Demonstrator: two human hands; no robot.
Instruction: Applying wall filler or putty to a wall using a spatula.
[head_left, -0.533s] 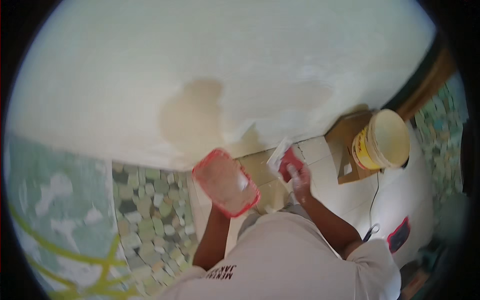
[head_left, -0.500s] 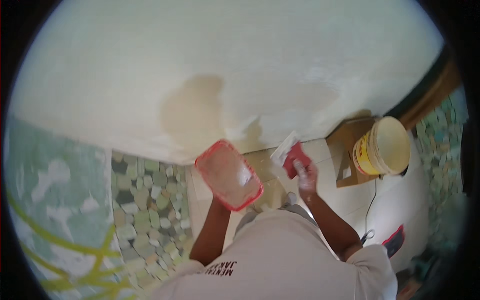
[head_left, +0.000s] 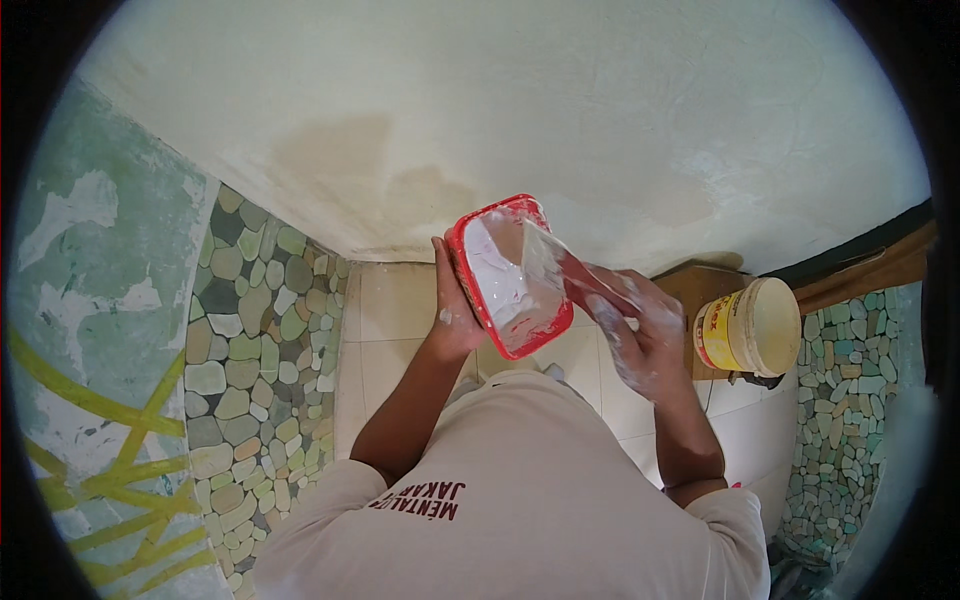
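A red rectangular plastic tub (head_left: 466, 280) is held up in front of me and tilted, with my left hand (head_left: 455, 312) gripping its left side. Wet white filler paste (head_left: 492, 268) covers the left part of its inside, and smears mark its walls and rim. My right hand (head_left: 642, 335), spotted with white, is closed around a putty knife (head_left: 545, 262) with a reddish handle. Its wide, paste-coated blade reaches into the tub, against the inside. Part of the handle is hidden by my fingers.
Ahead stands a pale wall (head_left: 600, 120) with damp-looking patches. A white and yellow bucket (head_left: 735, 330) is at the right by a brown box (head_left: 690, 290). Pebble-patterned strips (head_left: 240, 370) flank the light floor tiles (head_left: 385, 300). A patchy green surface (head_left: 130, 260) with yellow lines is at far left.
My right hand has brought the putty knife left and up into the tub. The tub has moved up and right and turned, showing white paste. My view has shifted too.
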